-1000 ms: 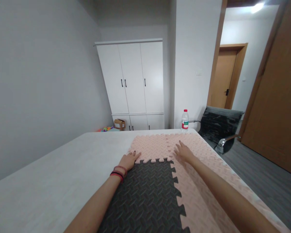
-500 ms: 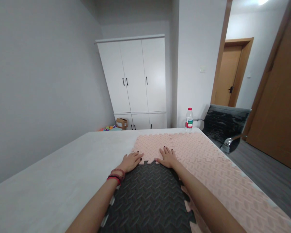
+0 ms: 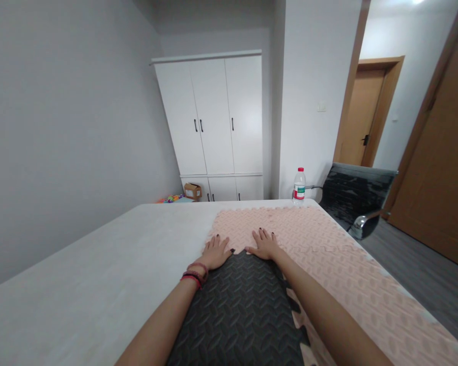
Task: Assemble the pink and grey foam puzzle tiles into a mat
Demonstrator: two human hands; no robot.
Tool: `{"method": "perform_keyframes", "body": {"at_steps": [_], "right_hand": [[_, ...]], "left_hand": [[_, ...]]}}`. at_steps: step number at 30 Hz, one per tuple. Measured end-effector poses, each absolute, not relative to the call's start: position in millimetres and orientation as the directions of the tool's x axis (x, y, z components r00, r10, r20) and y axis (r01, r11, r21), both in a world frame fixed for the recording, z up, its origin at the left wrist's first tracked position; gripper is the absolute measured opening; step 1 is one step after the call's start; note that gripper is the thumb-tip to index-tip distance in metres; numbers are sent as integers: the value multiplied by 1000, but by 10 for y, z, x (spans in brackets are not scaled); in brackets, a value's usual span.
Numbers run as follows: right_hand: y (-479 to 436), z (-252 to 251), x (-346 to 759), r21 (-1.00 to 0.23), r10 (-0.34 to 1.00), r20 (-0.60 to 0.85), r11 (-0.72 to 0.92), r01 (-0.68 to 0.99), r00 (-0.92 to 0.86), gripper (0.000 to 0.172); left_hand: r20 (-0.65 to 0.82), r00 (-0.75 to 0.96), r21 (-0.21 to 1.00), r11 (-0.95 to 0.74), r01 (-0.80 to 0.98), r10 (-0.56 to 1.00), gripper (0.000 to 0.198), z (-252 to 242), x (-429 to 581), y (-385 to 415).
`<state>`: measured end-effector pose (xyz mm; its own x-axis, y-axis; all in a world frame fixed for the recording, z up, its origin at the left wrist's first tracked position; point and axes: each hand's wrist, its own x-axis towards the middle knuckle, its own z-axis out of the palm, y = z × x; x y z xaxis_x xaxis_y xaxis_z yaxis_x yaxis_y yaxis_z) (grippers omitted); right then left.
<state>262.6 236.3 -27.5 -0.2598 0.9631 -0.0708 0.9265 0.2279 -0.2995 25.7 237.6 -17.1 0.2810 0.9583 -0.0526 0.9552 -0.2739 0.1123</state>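
Note:
A black interlocking foam mat tile lies on the table in front of me, its far edge against the pink foam mat. Across the black tile's far left corner rests my left hand, palm down with fingers spread over the seam onto the pink. My right hand lies flat at the far right corner, fingers spread on the pink mat. Both hands are open and grasp nothing. Along the black tile's right side its teeth overlap the pink mat unevenly. The hands hide parts of the seam.
The white table stretches to the left. A water bottle with a red cap stands at its far right corner. Beyond the right edge is a black chair. A white cabinet and a cardboard box are behind.
My left hand has shifted right, and its fingers now point more forward and are spread wider. The right hand stays nearly in place. The view has moved slightly.

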Motion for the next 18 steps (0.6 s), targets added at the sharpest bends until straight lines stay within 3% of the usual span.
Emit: {"method": "perform_keyframes", "body": {"at_steps": [9,15,18], "right_hand": [[2338,-209,2655,-361,964,-89,202,911,-249,86],[2260,-243,2639,-302,961,-35,252,919,-275,86],[2275,-246,2649,-329,961,-30,249,911,-273,86]], "left_hand": [[-124,188,132,-171,976,974,76,-171,374,2329],[-151,149,132,-129,983,977,71,-113,497,2275],[-144,103,123,-85,989,984,73,-115,583,2248]]}}
